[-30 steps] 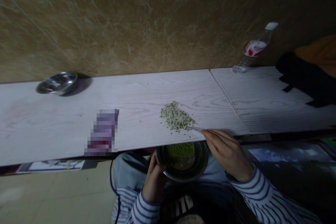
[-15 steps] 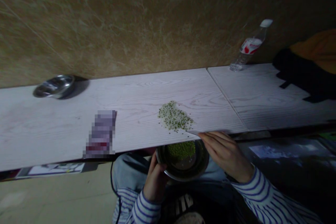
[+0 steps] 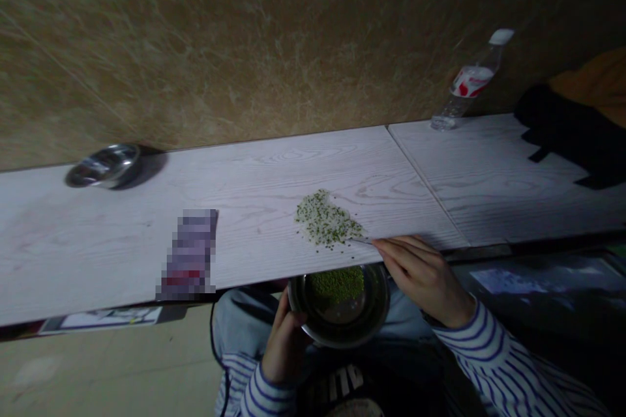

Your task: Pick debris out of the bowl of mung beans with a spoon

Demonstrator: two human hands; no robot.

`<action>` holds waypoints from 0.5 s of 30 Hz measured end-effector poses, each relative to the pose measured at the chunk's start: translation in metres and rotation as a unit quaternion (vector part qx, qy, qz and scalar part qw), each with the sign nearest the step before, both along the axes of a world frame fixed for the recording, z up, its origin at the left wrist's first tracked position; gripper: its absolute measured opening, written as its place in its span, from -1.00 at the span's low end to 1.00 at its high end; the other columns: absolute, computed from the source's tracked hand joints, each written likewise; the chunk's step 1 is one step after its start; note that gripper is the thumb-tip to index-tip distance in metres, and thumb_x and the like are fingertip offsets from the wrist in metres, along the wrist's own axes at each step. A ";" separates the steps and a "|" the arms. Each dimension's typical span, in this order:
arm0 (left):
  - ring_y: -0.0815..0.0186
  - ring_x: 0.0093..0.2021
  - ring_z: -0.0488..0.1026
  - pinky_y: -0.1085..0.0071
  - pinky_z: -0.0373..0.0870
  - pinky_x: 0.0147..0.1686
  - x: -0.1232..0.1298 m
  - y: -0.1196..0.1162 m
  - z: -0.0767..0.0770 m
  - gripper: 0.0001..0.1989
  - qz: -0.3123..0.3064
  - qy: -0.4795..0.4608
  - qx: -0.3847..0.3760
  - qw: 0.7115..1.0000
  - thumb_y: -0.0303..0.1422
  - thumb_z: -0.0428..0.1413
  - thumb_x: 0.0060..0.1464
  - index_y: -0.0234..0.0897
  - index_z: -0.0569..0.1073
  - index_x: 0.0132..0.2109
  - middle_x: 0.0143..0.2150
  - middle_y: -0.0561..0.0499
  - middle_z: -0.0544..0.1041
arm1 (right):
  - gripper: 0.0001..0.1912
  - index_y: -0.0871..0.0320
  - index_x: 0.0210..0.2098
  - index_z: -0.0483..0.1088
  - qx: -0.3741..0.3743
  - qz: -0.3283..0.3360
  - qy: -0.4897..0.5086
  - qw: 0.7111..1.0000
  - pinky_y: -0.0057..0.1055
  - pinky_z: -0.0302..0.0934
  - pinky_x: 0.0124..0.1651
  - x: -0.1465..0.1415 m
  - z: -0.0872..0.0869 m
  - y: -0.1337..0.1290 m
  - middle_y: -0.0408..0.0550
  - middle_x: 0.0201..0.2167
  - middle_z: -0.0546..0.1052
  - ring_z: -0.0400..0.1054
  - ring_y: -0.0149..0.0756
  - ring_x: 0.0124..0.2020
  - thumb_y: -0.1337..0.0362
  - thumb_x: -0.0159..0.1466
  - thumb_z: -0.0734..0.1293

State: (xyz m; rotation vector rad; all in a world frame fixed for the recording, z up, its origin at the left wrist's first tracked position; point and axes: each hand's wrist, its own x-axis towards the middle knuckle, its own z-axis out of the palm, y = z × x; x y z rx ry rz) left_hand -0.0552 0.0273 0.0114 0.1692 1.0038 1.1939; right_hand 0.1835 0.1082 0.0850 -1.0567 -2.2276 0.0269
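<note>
My left hand (image 3: 286, 342) is closed on the left rim of a steel bowl (image 3: 342, 333), holding it below the table's front edge. Green beans (image 3: 337, 283), probably mung beans, cover part of the bowl's bottom. A thin, pointed metal tool (image 3: 360, 242), which looks like tweezers, is pinched in my right hand (image 3: 423, 277). Its tip is at the near right edge of a pile of white rice grains mixed with green beans (image 3: 325, 216) on the table. Whether a bean is at the tip is too small to tell.
Another steel bowl (image 3: 110, 166) sits tilted at the back left of the white wood-grain table (image 3: 254, 176). A pixelated flat item (image 3: 188, 254) lies near the front edge. At the back right are a plastic bottle (image 3: 472, 81) and dark cloth (image 3: 577, 137).
The tool tip has moved slightly right and up along the pile's near edge. The bowl in my left hand has dropped a little. The whole view has shifted slightly.
</note>
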 end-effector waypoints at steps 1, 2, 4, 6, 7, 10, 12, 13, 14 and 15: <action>-0.02 0.10 0.38 0.09 0.32 0.03 -0.002 -0.001 0.000 -0.43 -0.002 0.001 0.006 1.000 -0.40 0.17 -0.15 -0.08 0.40 0.09 0.07 -0.06 0.51 | -0.65 0.14 0.01 0.38 0.000 0.004 -0.001 1.000 -0.25 0.35 -0.07 -0.001 0.000 0.000 -0.02 -0.19 0.59 0.45 -0.27 -0.16 0.52 0.26 0.23; -0.02 0.12 0.37 0.08 0.30 0.05 -0.003 -0.001 0.000 -0.45 -0.001 0.001 0.013 1.000 -0.40 0.17 -0.15 -0.08 0.42 0.08 0.05 -0.06 0.52 | -0.65 0.15 0.00 0.38 0.002 0.007 -0.002 1.000 -0.25 0.34 -0.08 -0.003 0.000 0.001 -0.02 -0.19 0.59 0.45 -0.27 -0.17 0.52 0.26 0.23; -0.02 0.13 0.36 0.09 0.28 0.08 -0.007 -0.002 0.000 -0.49 0.004 -0.001 0.025 1.000 -0.39 0.16 -0.13 -0.10 0.45 0.06 0.03 -0.06 0.53 | -0.66 0.16 -0.01 0.38 0.004 0.011 -0.002 1.000 -0.25 0.34 -0.09 -0.006 0.001 0.004 -0.02 -0.20 0.59 0.45 -0.27 -0.18 0.53 0.26 0.24; -0.01 0.14 0.36 0.12 0.28 0.08 -0.012 -0.003 0.002 -0.50 0.018 -0.003 0.027 0.999 -0.40 0.15 -0.12 -0.10 0.46 0.05 0.02 -0.06 0.54 | -0.67 0.17 -0.02 0.39 0.010 0.015 0.005 1.000 -0.26 0.33 -0.11 -0.009 0.001 0.006 -0.02 -0.22 0.60 0.46 -0.27 -0.20 0.53 0.25 0.25; -0.01 0.13 0.37 0.13 0.30 0.07 -0.015 -0.003 0.003 -0.50 0.029 -0.003 0.024 0.999 -0.41 0.15 -0.11 -0.10 0.46 0.05 0.03 -0.05 0.54 | -0.66 0.17 -0.03 0.39 0.012 0.016 0.008 1.000 -0.27 0.33 -0.11 -0.011 0.001 0.007 -0.02 -0.23 0.60 0.46 -0.27 -0.21 0.53 0.24 0.25; 0.00 0.10 0.40 0.13 0.35 0.01 -0.023 -0.003 0.005 -0.51 0.065 0.000 0.008 0.998 -0.41 0.14 -0.12 -0.09 0.48 0.04 -0.01 -0.03 0.57 | -0.66 0.16 -0.03 0.40 0.017 0.022 0.015 0.999 -0.28 0.33 -0.12 -0.013 0.002 0.007 -0.02 -0.24 0.60 0.47 -0.28 -0.22 0.53 0.24 0.25; 0.00 0.09 0.41 0.13 0.37 -0.01 -0.028 -0.003 0.006 -0.51 0.073 -0.002 0.007 0.997 -0.42 0.13 -0.13 -0.10 0.48 0.03 -0.05 -0.03 0.59 | -0.65 0.14 -0.02 0.39 0.019 0.024 0.017 0.999 -0.27 0.34 -0.13 -0.014 0.002 0.007 -0.03 -0.24 0.60 0.47 -0.28 -0.22 0.53 0.24 0.24; 0.00 0.09 0.41 0.14 0.38 -0.01 -0.030 -0.003 0.006 -0.51 0.075 -0.002 0.011 0.997 -0.42 0.14 -0.14 -0.10 0.49 0.03 -0.06 -0.03 0.59 | -0.65 0.14 -0.02 0.39 0.020 0.024 0.018 0.999 -0.27 0.34 -0.13 -0.015 0.001 0.007 -0.03 -0.24 0.60 0.47 -0.28 -0.22 0.53 0.25 0.23; -0.01 0.10 0.40 0.14 0.38 -0.01 -0.032 -0.003 0.006 -0.51 0.078 0.000 0.015 0.997 -0.42 0.14 -0.14 -0.11 0.49 0.02 -0.06 -0.04 0.59 | -0.65 0.13 -0.02 0.39 0.021 0.024 0.018 0.999 -0.26 0.34 -0.14 -0.015 0.001 0.007 -0.03 -0.24 0.60 0.47 -0.27 -0.23 0.53 0.25 0.23; -0.02 0.10 0.40 0.14 0.37 0.00 -0.033 -0.004 0.005 -0.51 0.083 0.005 0.018 0.996 -0.42 0.14 -0.15 -0.13 0.50 0.02 -0.06 -0.05 0.59 | -0.65 0.13 -0.02 0.39 0.023 0.023 0.019 0.999 -0.26 0.34 -0.14 -0.016 0.001 0.007 -0.02 -0.24 0.60 0.47 -0.27 -0.23 0.53 0.25 0.23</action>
